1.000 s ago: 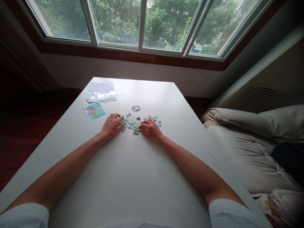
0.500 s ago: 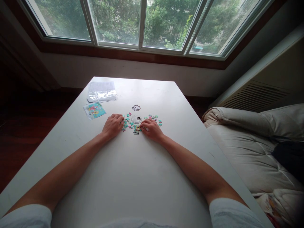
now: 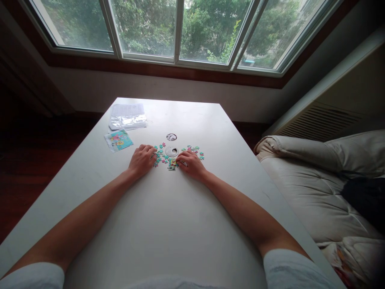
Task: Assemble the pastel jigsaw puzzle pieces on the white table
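My right hand (image 3: 192, 164) is closed in a pinch at the right edge of a small joined block of jigsaw puzzle (image 3: 172, 164), its fingertips on a puzzle piece there. Left of the block, my left hand (image 3: 142, 160) rests palm down with fingers bent together; what lies under its fingertips is hidden. Loose jigsaw pieces (image 3: 158, 152), mostly green with some pink, lie against those fingers. More loose pieces (image 3: 194, 149) are spread just beyond my right hand. Between the two groups sits a round clear disc (image 3: 172, 151) with a dark mark.
A round dark-and-white piece (image 3: 171, 137) lies farther back. At the far left of the white table (image 3: 168, 224) are a colourful picture card (image 3: 119, 140) and a clear plastic packet (image 3: 128, 116). A padded cream sofa (image 3: 313, 192) stands to the right, a window beyond.
The view has shifted very slightly. Both hands keep nearly the same places, and the right fingers stay at the edge of the joined puzzle block.
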Available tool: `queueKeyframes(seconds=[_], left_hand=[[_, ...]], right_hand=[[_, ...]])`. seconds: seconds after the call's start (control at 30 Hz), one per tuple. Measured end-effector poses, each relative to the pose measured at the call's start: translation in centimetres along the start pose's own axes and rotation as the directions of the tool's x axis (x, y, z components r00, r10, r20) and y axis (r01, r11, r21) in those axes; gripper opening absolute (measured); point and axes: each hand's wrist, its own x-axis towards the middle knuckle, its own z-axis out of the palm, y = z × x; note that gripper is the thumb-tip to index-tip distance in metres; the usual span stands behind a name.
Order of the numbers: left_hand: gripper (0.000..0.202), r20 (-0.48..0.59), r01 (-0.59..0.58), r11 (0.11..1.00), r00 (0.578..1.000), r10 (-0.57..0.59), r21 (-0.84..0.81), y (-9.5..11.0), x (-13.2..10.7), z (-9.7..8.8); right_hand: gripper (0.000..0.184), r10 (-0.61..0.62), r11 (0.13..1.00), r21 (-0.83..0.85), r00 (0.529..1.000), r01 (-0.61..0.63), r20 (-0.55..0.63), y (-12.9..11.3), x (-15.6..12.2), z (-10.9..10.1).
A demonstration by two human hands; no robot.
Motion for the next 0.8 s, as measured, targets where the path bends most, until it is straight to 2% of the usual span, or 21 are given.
queueKeyframes(seconds=[0.23, 0.4, 0.7, 0.8], left_hand=[[0.032, 0.059, -0.119, 0.991, 0.991, 0.122, -0.058, 0.18, 0.24, 0.47], [0.033, 0.053, -0.122, 0.991, 0.991, 0.124, -0.049, -0.02, 0.22, 0.71], [0.03, 0.05, -0.125, 0.991, 0.991, 0.127, -0.042, 0.41, 0.08, 0.01], [0.03, 0.06, -0.129, 0.991, 0.989, 0.131, -0.037, 0.35, -0.01, 0.05]], right_hand=[[0.013, 0.0, 1.0, -0.001, 1.0, 0.0, 0.0, -0.07, 0.07, -0.07], [0.013, 0.002, 1.0, -0.002, 1.0, -0.002, 0.008, 0.04, 0.09, 0.07], [0.013, -0.007, 1.0, -0.003, 1.0, 0.007, 0.005, -0.11, 0.05, -0.04], [0.012, 0.028, 0.999, -0.036, 0.998, -0.03, -0.048, 0.42, 0.09, -0.32]])
